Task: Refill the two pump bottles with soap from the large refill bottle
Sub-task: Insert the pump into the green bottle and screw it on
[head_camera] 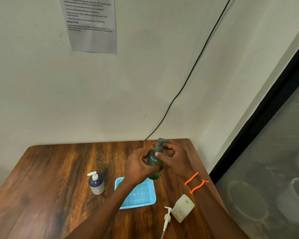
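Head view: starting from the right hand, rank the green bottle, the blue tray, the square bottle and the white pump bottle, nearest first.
From the right hand:
1. Green bottle, touched at its pump collar.
2. Blue tray, below and left of the hand.
3. Square bottle, near the front edge, under the wrist; close to the tray's rank.
4. White pump bottle, far left.

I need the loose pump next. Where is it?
The loose white pump lies on the table's near right edge, beside the square cream bottle.
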